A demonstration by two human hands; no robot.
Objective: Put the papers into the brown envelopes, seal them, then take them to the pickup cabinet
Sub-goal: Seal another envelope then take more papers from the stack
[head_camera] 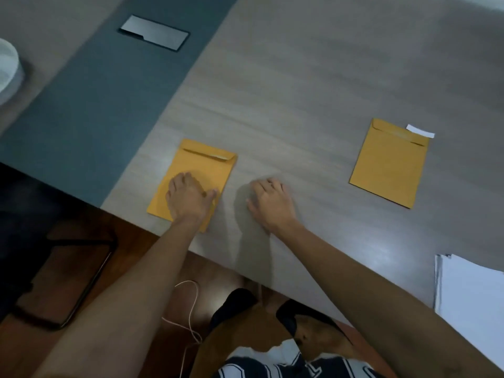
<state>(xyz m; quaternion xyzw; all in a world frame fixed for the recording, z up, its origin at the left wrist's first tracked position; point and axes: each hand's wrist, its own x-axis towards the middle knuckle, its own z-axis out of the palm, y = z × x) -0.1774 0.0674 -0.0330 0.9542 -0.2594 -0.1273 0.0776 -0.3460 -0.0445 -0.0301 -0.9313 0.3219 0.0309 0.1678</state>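
Both bare forearms reaching toward twelve o'clock; left hand (188, 199) palm down, fingers spread flat; right hand (271, 204) palm down, fingers loosely curled

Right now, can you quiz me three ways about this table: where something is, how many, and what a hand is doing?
1. Where does the stack of white paper sheets lie?
A. at the table's right edge
B. on the blue-grey strip
C. under the left hand

2. How many flat brown paper envelopes are on the grey wooden table?
A. one
B. two
C. four

3. What is the left hand doing?
A. lifting a cup
B. pressing flat on an envelope
C. holding scissors

Answers:
1. A, the sheets sit at the frame's right.
2. B, one near envelope and one far-right envelope.
3. B, its palm lies on the near envelope, while the right hand rests on bare table.
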